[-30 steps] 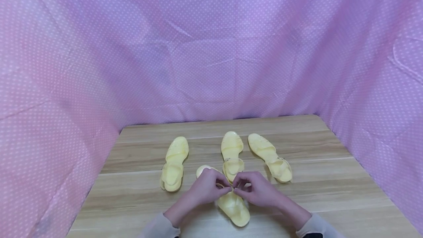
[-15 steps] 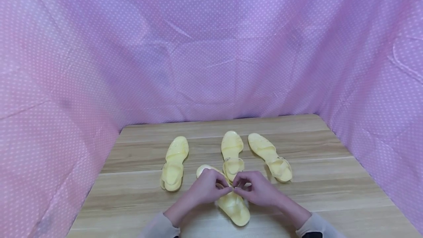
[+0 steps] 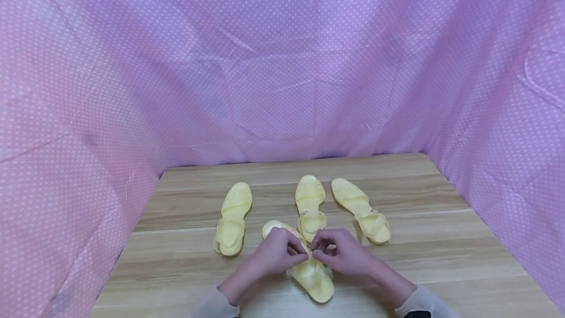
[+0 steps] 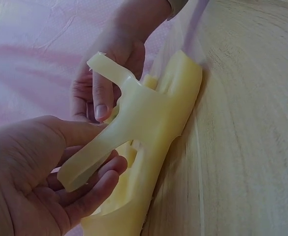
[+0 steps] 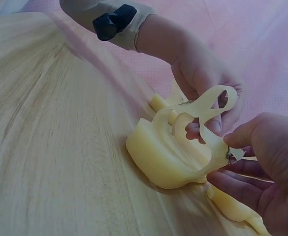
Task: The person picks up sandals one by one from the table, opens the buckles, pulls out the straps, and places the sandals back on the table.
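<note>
A pale yellow sandal [image 3: 313, 281] lies slanted at the table's front, its toe to the upper left. Both hands meet over its ankle strap. My left hand [image 3: 278, 251] curls its thumb and fingers at the strap [image 4: 87, 160], which crosses in front of the fingers in the left wrist view. My right hand [image 3: 342, 254] pinches the other side of the strap, at a small metal buckle [image 5: 229, 155]. The hands hide the sandal's middle in the head view. Fingertips of the two hands are close together.
One yellow sandal [image 3: 231, 220] lies at the left. Another sandal [image 3: 310, 198] lies just beyond the hands, its heel close to the worked one. A third sandal [image 3: 359, 207] slants at the right. Pink dotted cloth [image 3: 282, 87] surrounds the wooden table [image 3: 185, 239].
My left fingertips have drawn slightly left, away from the right fingertips, so a small gap shows between them. The sandals have stayed in place.
</note>
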Demonstrator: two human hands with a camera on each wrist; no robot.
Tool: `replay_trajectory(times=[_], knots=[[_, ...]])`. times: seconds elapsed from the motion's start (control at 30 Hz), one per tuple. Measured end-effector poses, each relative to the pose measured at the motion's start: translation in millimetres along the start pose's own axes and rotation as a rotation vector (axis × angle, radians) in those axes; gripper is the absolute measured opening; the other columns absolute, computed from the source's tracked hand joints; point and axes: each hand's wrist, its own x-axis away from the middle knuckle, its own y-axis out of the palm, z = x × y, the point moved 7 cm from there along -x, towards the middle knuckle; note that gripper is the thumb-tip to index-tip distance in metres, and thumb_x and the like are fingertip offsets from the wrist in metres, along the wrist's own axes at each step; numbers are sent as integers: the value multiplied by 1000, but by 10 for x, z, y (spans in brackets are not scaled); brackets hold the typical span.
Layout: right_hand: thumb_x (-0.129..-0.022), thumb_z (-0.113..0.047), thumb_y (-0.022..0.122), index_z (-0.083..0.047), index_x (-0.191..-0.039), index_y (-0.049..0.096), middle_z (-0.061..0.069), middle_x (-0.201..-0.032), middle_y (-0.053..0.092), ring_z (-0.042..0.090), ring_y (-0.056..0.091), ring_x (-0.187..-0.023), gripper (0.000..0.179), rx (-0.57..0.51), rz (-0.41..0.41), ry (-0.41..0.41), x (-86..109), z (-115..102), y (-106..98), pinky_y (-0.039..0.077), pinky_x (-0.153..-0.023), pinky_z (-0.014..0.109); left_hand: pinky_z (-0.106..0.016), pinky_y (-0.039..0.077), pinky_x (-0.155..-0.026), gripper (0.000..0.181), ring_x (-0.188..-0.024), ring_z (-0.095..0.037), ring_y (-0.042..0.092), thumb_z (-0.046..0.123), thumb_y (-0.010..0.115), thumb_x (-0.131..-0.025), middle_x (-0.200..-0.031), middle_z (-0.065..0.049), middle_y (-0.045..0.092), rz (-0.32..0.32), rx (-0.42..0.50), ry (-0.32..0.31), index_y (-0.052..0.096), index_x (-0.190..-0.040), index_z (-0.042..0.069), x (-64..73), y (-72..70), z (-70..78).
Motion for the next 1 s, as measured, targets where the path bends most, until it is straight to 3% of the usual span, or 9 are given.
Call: replay_trajectory(times=[0.17,0.3,0.57,0.73,1.0], knots=[[-98,-14,76,-17,-101,72,-1,-98,76,4,70,-88,6,0,7,-11,5,-8,0,64,-71,25,-11,57,-65,5,-71,10,68,12,84,-89,-82,3,82,-10,-7,2,85,-94,10,-20,7,12],[-98,-13,76,-16,-101,72,0,-97,76,4,70,-87,6,-1,9,-20,11,-14,3,64,-71,25,-11,56,-65,6,-72,11,66,17,83,-92,-82,4,82,-19,-51,5,86,-89,12,-26,7,29],[-97,-16,77,-18,-101,72,-1,-97,76,4,70,-88,6,5,9,-7,19,-19,5,64,-71,25,-12,57,-67,6,-71,7,68,15,84,-91,-81,4,82,-57,-17,-53,85,-88,9,-2,22,17],[-98,-16,77,-18,-101,72,0,-98,76,5,71,-88,6,-1,10,-13,17,-29,9,65,-72,26,-12,56,-67,7,-71,9,66,17,83,-92,-82,5,82,-54,-32,-28,85,-91,11,-32,31,28],[-98,-16,77,-18,-101,73,0,-98,76,5,71,-88,5,-12,10,-21,15,-35,11,65,-71,26,-12,51,-55,8,-61,11,57,20,84,-92,-78,3,82,-51,-73,3,87,-88,14,-37,3,75]])
